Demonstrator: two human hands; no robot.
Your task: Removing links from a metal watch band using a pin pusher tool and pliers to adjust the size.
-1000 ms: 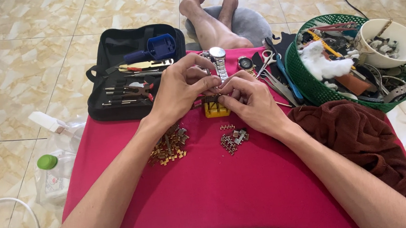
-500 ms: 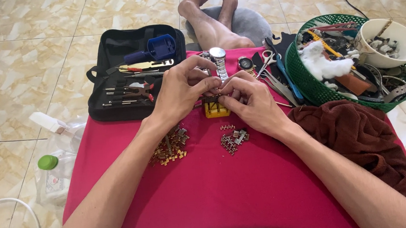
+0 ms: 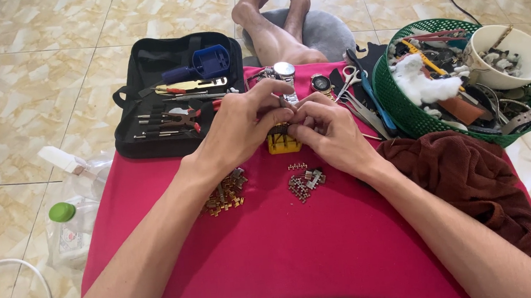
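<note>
Glossy beige marble-patterned floor tiles (image 3: 37, 90) spread all around, catching bright daylight near the top edge; a red cloth (image 3: 322, 244) covers the low work surface. A white cable (image 3: 19, 272) trails across the floor at lower left.

Almost nothing has moved: the left hand (image 3: 239, 129) and right hand (image 3: 330, 132) have kept pinching together over the yellow block (image 3: 284, 143) (fingertips perhaps shifted very slightly).

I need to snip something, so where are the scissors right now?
In the head view, the scissors lie at the far right of the red cloth, just beyond the right hand and left of the green basket.
</note>
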